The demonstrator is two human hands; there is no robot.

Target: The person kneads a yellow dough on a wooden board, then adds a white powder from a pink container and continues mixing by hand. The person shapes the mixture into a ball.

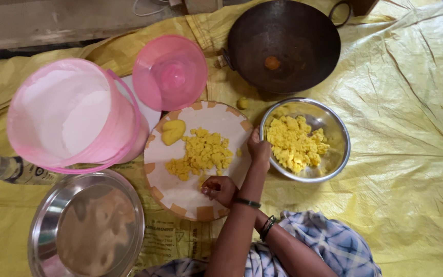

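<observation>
Your left hand [220, 190] was curled shut, pinching yellow dough [201, 153] at the near edge of the board [180, 197]. Your right hand [259, 150] gripped the steel bowl's [334, 128] rim; whether its fingers closed, I couldn't tell. The crumbled dough had no clear long axis.

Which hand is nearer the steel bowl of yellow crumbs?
Left. The left hand touches the steel bowl at its left rim; the right hand, crossed under it, rests fisted on the round plate, apart from the bowl.
</observation>
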